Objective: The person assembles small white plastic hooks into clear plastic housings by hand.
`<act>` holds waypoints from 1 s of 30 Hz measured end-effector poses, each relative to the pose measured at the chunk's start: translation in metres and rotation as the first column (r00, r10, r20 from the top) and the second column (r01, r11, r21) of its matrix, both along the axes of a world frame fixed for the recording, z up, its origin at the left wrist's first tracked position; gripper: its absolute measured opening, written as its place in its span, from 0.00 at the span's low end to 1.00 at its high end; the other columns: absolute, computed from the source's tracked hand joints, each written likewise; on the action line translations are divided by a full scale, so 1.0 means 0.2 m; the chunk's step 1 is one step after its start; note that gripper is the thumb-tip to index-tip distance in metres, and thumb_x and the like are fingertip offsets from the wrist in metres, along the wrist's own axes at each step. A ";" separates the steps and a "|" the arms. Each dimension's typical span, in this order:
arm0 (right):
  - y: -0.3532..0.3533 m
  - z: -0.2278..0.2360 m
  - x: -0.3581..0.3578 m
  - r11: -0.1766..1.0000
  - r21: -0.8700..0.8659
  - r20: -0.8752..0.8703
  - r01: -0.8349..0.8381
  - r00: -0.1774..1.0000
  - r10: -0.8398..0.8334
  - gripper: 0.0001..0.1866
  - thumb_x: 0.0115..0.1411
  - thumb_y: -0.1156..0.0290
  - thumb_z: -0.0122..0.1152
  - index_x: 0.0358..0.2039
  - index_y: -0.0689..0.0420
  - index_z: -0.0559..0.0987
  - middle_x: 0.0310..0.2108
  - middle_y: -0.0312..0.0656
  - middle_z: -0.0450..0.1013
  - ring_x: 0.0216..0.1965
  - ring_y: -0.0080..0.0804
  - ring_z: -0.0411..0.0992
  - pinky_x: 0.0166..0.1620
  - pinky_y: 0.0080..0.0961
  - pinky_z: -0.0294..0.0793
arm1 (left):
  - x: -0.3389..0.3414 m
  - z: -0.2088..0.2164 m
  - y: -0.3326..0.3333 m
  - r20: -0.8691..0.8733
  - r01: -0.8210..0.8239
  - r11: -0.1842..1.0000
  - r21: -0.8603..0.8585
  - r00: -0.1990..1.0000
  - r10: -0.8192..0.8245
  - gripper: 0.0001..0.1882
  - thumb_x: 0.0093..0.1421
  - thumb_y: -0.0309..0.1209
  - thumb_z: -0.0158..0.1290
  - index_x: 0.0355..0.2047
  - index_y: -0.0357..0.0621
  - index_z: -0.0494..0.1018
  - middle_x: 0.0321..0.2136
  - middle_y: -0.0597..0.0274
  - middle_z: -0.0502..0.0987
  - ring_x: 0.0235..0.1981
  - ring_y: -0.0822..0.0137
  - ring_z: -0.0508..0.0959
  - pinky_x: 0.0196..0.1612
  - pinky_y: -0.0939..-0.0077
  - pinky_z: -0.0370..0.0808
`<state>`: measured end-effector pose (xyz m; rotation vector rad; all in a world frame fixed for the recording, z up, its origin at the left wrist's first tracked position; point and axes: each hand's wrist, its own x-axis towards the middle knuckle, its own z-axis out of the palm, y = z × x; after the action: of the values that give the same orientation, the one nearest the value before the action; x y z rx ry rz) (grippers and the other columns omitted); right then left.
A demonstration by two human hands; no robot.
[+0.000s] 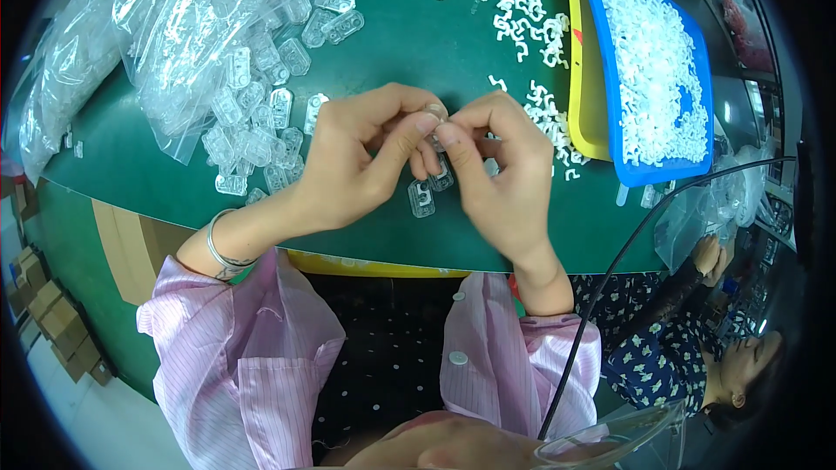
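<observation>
My left hand [370, 144] and my right hand [505, 165] meet over the green table, thumbs and fingertips pinched on a small clear plastic part [436, 111]. Fingers cover most of that part. Just below the fingertips lies a clear plastic housing [421, 198] with a white piece in it, and a similar one sits partly hidden under my hand. Left of my hands spreads a pile of clear housings [255, 144]. Beyond my right hand lie scattered small white hook-shaped pieces [542, 109].
Large clear bags [196, 43] of housings fill the left side. A blue tray [623, 104] of tiny white parts leans on a yellow tray [589, 135] at right. A black cable [610, 274] crosses on the right. A co-worker [666, 331] sits there, hands by another bag [710, 209].
</observation>
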<state>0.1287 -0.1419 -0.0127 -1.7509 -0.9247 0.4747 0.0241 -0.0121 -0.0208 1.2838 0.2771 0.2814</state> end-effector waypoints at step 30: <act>-0.02 0.02 0.21 0.992 -0.123 -0.089 0.036 0.995 -0.047 0.04 0.52 0.83 0.59 0.30 0.66 0.75 0.26 0.38 0.73 0.24 0.18 0.71 0.29 0.14 0.70 | -0.08 0.00 0.19 -0.158 0.153 0.261 0.953 0.987 -0.003 0.12 0.59 0.28 0.52 0.41 0.34 0.71 0.38 0.53 0.70 0.29 0.62 0.74 0.29 0.72 0.73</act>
<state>0.1704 -0.1452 -0.0082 -1.8380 -0.8069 0.5898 0.0078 0.0262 -0.0209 2.6016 0.1141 0.2860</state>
